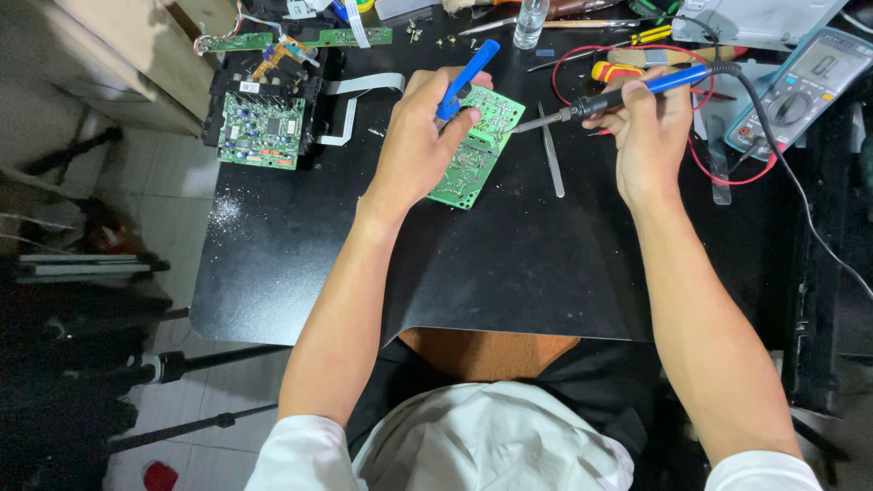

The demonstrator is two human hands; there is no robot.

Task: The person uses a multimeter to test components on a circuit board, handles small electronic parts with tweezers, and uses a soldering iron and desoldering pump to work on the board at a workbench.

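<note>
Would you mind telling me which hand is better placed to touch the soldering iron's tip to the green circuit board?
The right hand: it holds the blue-handled soldering iron, whose tip already reaches the edge of the green circuit board. The left hand is occupied, gripping a blue desoldering pump over the board.

Circuit boards: two large green (476, 145) (262, 129), two narrow strips (235, 42) (355, 36). Soldering iron (637, 91): one. Desoldering pump (466, 77): one. Tweezers (550, 150): one. Multimeter (800, 91): one.
</note>
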